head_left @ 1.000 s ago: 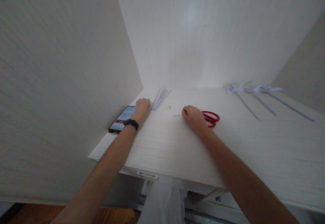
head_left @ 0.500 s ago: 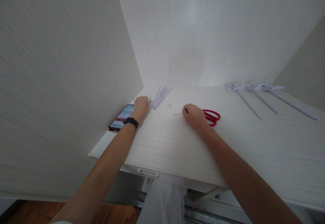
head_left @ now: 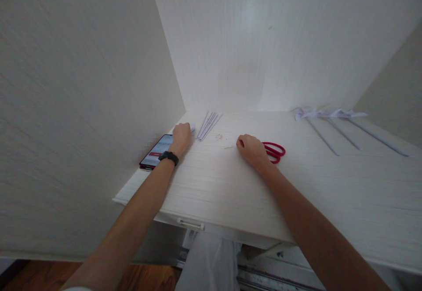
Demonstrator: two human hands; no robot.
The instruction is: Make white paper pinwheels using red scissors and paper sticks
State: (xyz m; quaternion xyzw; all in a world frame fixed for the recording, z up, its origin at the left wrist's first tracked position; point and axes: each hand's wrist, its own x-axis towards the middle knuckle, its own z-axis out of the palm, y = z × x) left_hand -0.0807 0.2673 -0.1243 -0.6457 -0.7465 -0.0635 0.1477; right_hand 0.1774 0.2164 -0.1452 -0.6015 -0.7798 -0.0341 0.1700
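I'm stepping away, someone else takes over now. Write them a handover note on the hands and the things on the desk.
Left hand: fisted on the desk, between the phone and the thin paper sticks; something white shows at its fingertips.
Right hand: closed, resting against the red scissors.
Done: three paper flowers with long stems lie far right.
Left: the loose sticks are still unworked; small scraps lie between the hands.

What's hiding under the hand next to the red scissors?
The right hand covers the red scissors' blades; only the handles show. The blades and whether fingers grip them are hidden.
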